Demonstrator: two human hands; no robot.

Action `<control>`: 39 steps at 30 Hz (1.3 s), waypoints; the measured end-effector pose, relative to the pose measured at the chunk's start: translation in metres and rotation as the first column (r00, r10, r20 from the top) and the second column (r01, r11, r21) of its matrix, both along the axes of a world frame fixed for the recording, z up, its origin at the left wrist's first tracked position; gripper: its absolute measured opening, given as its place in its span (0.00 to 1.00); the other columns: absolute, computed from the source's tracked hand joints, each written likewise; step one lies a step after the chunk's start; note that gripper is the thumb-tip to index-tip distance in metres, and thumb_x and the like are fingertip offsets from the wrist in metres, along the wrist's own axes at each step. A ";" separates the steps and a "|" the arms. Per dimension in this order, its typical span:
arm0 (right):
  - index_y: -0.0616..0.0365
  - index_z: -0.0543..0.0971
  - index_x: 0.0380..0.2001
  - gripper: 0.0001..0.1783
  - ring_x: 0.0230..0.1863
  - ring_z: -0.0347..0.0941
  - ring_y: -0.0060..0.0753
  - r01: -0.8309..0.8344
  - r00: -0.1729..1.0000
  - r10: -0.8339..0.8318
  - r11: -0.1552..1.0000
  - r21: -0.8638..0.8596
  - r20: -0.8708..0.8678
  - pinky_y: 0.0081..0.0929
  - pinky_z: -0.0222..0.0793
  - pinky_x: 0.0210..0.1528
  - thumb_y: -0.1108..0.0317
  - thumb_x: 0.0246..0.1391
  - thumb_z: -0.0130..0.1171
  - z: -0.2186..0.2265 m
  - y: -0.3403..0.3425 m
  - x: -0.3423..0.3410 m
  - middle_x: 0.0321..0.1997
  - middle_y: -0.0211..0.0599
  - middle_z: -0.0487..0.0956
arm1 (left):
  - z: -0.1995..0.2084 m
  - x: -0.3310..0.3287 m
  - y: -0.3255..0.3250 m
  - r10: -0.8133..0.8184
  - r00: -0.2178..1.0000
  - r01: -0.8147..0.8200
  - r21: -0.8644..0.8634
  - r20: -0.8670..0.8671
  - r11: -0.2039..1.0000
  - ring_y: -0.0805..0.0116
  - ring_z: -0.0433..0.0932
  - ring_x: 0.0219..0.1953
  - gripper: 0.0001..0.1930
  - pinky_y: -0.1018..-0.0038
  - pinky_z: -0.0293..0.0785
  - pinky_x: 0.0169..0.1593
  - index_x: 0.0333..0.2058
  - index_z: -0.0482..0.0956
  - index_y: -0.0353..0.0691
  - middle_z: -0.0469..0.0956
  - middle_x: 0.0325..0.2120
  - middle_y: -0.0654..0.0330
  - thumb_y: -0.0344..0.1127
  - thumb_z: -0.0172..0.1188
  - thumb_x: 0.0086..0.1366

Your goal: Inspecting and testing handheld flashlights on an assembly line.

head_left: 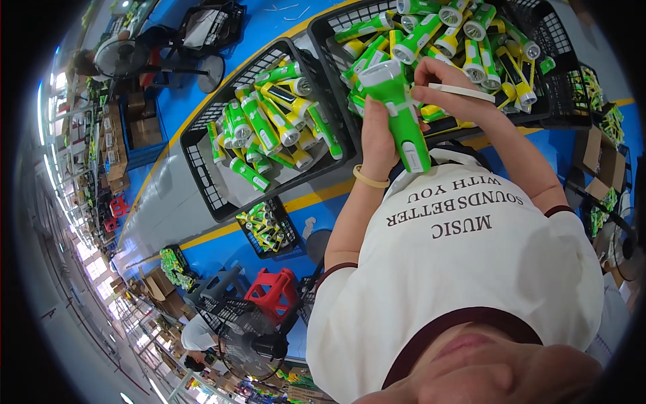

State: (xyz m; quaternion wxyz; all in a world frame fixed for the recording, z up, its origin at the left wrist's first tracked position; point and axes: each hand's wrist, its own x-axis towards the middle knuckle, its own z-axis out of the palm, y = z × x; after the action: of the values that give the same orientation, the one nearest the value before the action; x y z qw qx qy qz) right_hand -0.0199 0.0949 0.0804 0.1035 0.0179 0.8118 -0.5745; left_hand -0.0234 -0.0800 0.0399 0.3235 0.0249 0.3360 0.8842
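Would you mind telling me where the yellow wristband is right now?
In the head view, the yellow wristband is near the picture's centre, around the wrist of the person's left hand, which holds a green and white flashlight.

Your left head cam's a super wide fisheye looking steeply down from pretty close over your shirt (484, 283) to your left hand (381, 138) and right hand (441, 79), with the crates (309, 174) beyond them and the floor (182, 215) curving off leftward.

Pretty clearly a factory, tbh: black plastic crates (204, 180) heaped with green-and-yellow flashlights (259, 126), yellow lines (323, 197) across blue flooring (259, 35), big fans (269, 347), cardboard boxes (159, 284), a red plastic stool (274, 291), plus another person (197, 334) in white beside one fan.
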 end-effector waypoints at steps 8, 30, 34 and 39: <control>0.57 0.72 0.24 0.08 0.26 0.61 0.11 -0.064 0.997 0.073 0.963 -0.263 0.024 0.13 0.57 0.27 0.67 0.47 0.59 -0.032 -0.035 -0.015 0.23 0.21 0.69 | -0.007 -0.007 -0.033 0.274 0.954 -0.298 -0.409 -0.118 0.862 0.72 0.75 0.23 0.11 0.76 0.73 0.26 0.38 0.66 0.35 0.73 0.26 0.60 0.32 0.54 0.57; 0.56 0.69 0.24 0.12 0.26 0.63 0.14 0.502 0.865 -0.468 0.819 -0.280 0.180 0.15 0.57 0.30 0.62 0.51 0.57 -0.083 0.031 0.016 0.22 0.25 0.69 | -0.076 -0.094 -0.125 -0.458 0.401 -0.860 -0.498 -0.793 0.110 0.50 0.65 0.47 0.21 0.60 0.57 0.52 0.43 0.69 0.33 0.69 0.42 0.47 0.34 0.58 0.49; 0.54 0.72 0.28 0.10 0.28 0.65 0.12 0.465 0.885 -0.427 0.822 -0.330 0.185 0.10 0.57 0.30 0.61 0.52 0.56 -0.076 0.040 0.020 0.25 0.25 0.71 | -0.106 -0.070 -0.039 -0.917 -0.325 -0.592 -0.706 -0.233 0.389 0.61 0.67 0.49 0.21 0.51 0.58 0.51 0.41 0.73 0.47 0.72 0.39 0.65 0.31 0.58 0.44; 0.54 0.71 0.30 0.09 0.26 0.64 0.12 0.447 0.887 -0.447 0.758 -0.475 0.120 0.09 0.56 0.28 0.61 0.54 0.54 -0.066 0.053 0.026 0.25 0.25 0.71 | -0.057 -0.098 -0.012 -0.900 0.109 -0.300 -0.877 -0.421 0.374 0.56 0.70 0.42 0.22 0.58 0.66 0.44 0.38 0.72 0.44 0.71 0.34 0.55 0.40 0.63 0.41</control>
State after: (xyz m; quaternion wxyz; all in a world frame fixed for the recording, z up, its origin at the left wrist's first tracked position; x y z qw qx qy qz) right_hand 0.0060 0.1475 0.0146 -0.0354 0.1839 0.6113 -0.7689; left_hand -0.1216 -0.0923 -0.0168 0.2250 0.4857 0.8133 0.2282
